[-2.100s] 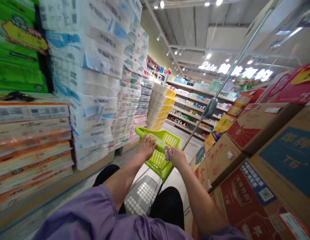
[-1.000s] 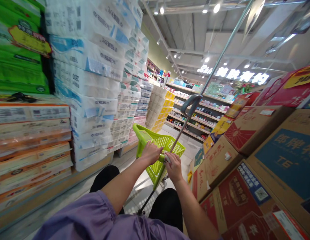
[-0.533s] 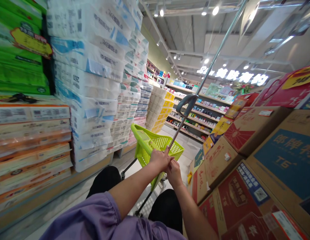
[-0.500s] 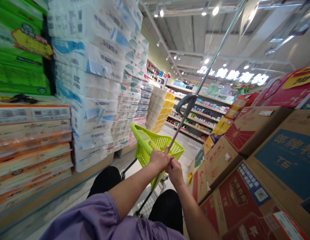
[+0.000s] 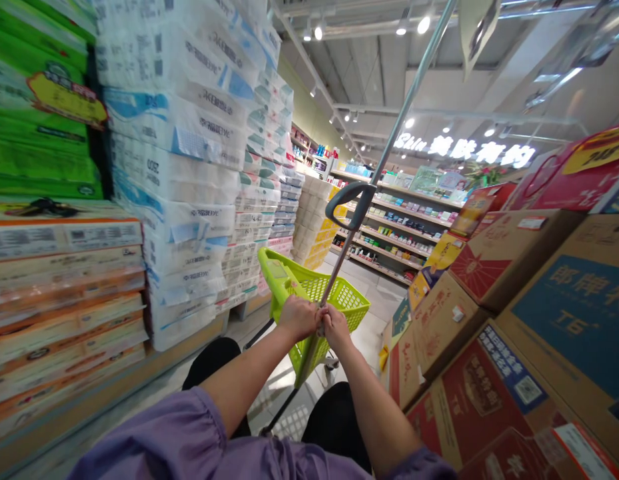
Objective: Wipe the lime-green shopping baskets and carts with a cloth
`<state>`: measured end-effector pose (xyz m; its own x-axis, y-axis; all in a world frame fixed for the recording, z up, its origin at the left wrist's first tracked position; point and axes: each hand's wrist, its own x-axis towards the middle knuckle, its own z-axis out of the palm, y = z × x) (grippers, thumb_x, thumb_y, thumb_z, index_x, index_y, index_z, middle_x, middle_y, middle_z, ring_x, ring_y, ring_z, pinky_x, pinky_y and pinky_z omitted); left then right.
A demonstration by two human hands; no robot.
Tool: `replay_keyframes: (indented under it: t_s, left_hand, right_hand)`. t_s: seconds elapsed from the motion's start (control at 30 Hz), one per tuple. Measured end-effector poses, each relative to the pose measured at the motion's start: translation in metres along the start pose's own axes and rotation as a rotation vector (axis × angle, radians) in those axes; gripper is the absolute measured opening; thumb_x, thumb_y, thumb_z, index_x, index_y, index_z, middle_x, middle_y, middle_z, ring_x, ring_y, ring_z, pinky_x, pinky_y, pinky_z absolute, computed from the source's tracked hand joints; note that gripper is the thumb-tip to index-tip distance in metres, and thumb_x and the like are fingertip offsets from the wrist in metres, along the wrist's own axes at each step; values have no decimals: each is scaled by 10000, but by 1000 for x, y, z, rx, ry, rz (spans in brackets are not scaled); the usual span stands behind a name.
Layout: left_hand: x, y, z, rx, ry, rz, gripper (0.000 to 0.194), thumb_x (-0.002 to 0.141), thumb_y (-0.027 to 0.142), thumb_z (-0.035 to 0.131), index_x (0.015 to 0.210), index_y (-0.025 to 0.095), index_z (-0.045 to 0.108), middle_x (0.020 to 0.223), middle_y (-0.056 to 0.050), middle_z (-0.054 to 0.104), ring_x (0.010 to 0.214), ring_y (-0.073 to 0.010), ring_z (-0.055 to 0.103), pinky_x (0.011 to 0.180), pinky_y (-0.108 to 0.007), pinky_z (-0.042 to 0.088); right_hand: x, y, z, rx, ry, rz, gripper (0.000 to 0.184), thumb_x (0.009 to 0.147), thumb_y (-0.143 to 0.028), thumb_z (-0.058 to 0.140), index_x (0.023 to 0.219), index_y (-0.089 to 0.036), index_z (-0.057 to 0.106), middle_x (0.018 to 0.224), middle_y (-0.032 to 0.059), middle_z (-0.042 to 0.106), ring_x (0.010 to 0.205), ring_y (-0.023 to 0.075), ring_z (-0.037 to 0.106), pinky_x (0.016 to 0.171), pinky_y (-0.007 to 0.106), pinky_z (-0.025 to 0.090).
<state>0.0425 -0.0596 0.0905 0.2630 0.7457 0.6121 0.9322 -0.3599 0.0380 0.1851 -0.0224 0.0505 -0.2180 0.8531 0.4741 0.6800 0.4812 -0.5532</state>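
My left hand point(image 5: 300, 316) and my right hand point(image 5: 335, 325) meet, with fingers wrapped round the lower part of a long metal pole point(image 5: 406, 100). The pole slants up and to the right, toward the ceiling. A grey loop-shaped grip point(image 5: 350, 205) is fixed on it well above my hands. Its top runs out of view. Just beyond and below my hands stands a lime-green shopping cart point(image 5: 278, 277) with a perforated basket. The pole crosses in front of this basket.
Stacked white tissue packs point(image 5: 189, 133) rise on the left, beside orange-and-white packs point(image 5: 64, 293) and green packs point(image 5: 34, 133). Cardboard cartons point(image 5: 494, 260) are piled close on the right. Stocked shelves point(image 5: 399, 220) stand across the far end of the tiled aisle.
Both hands, still around the pole, have shifted slightly left. The pole's upper part and its grey grip have swung left, and the grip looks larger. The cart stands nearly where it was.
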Motion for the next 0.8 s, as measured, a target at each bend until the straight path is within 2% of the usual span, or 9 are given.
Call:
replay_keyframes:
  t_s: [0.1, 0.3, 0.47, 0.63, 0.8]
  left_hand:
    - [-2, -14, -5, 7, -8, 21, 524, 964, 415, 297, 768, 145, 700, 717, -119, 701, 719, -241, 647, 744, -416, 413]
    - [-2, -38, -9, 38, 31, -25, 491, 961, 350, 314, 740, 162, 709, 722, -104, 702, 766, -245, 625, 777, -431, 406]
    - [-1, -56, -5, 68, 69, -63, 491, 963, 353, 319, 750, 162, 718, 763, -105, 694, 861, -246, 604, 849, -433, 389]
    - [4, -67, -2, 60, 57, -120, 492, 968, 377, 311, 802, 174, 727, 849, -102, 690, 902, -244, 574, 888, -432, 384]
    - [7, -65, 5, 50, 77, -182, 394, 944, 353, 388, 834, 164, 716, 914, -102, 663, 983, -247, 549, 1012, -435, 339]
  right_hand:
    - [7, -6, 5, -37, -6, -19, 266, 818, -207, 322, 837, -212, 588, 890, 28, 645, 868, 179, 572, 825, 272, 406]
    - [11, -16, 21, -63, -32, -65, 328, 854, -186, 332, 1042, -225, 597, 1101, 26, 639, 1037, 177, 547, 915, 288, 362]
    - [15, -26, 27, -137, -54, -52, 328, 900, -211, 333, 1077, -256, 605, 1149, 9, 637, 1098, 183, 530, 957, 316, 311]
    - [17, -9, 23, -241, -73, 10, 311, 914, -230, 351, 1077, -244, 616, 1157, 26, 641, 1093, 190, 524, 954, 309, 303]
    - [19, 8, 20, -338, -89, 122, 305, 904, -198, 354, 1035, -210, 629, 1073, 69, 662, 1036, 209, 550, 910, 316, 326]
